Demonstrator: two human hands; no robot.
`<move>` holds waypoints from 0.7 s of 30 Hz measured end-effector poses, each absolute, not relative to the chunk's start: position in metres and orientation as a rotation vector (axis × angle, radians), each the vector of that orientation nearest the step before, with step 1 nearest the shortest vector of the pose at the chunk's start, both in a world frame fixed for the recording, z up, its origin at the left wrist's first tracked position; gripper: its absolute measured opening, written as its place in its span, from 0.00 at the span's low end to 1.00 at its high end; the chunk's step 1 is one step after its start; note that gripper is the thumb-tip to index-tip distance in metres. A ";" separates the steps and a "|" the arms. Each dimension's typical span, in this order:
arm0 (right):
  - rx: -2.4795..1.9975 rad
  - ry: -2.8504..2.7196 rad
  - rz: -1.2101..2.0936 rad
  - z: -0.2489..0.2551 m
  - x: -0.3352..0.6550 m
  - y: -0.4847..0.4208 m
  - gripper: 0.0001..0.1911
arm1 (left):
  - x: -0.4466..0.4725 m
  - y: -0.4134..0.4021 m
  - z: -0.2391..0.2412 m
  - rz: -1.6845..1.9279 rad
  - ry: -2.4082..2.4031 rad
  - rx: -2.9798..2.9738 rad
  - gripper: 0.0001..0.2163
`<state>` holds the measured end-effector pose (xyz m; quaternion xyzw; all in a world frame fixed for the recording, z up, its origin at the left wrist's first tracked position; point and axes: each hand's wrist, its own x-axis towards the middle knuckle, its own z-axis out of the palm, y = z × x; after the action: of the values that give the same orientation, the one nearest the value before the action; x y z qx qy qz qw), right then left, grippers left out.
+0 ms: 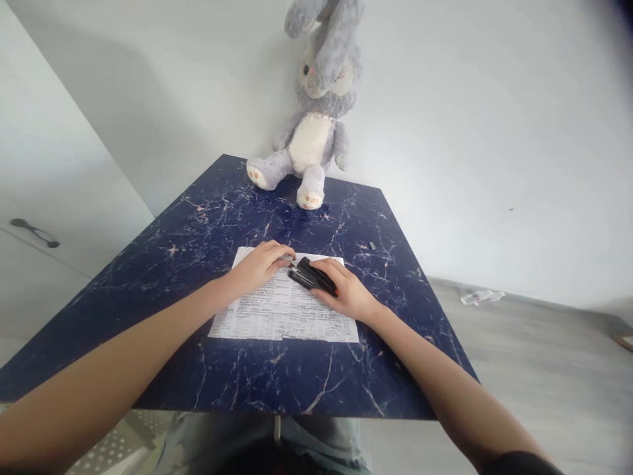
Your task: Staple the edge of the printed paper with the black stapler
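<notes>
Sheets of printed paper [267, 316] lie on the dark blue marbled table. Over their upper part, my right hand [349, 290] is closed round a black stapler [316, 276] with a small orange spot. The stapler looks opened, its two long parts spread apart and pointing toward my left hand [262, 264]. That hand is closed in a pinch at the paper's upper left, with a small silvery strip [287, 258] at its fingertips, close to the stapler's end. I cannot make out the strip's exact kind; fingers partly cover it.
A grey plush rabbit [311, 138] sits at the table's far edge against the wall. A tiny dark piece [372, 245] lies right of the paper. Clear plastic packaging [482, 297] is on the floor at right. A white cabinet with a dark handle [34, 232] stands at left.
</notes>
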<state>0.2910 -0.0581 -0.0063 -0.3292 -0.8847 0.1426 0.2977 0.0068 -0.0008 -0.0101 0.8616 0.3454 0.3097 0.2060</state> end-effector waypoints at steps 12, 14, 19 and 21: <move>-0.879 -2.379 0.438 -0.006 0.292 -0.059 0.28 | 0.017 0.003 -0.017 0.857 0.850 2.380 0.07; -0.884 -2.382 0.444 -0.006 0.292 -0.059 0.27 | 0.016 0.003 -0.017 0.859 0.865 2.361 0.07; -0.884 -2.381 0.467 -0.006 0.293 -0.059 0.27 | 0.016 0.003 -0.018 0.810 0.859 2.375 0.07; -0.883 -2.380 0.476 -0.006 0.293 -0.059 0.28 | 0.016 0.004 -0.018 0.787 0.869 2.381 0.07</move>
<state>0.2929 -0.0586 -0.0062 -0.3285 -0.8858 0.1770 0.2759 0.0160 0.0036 -0.0177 0.8707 0.3177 0.2876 0.2413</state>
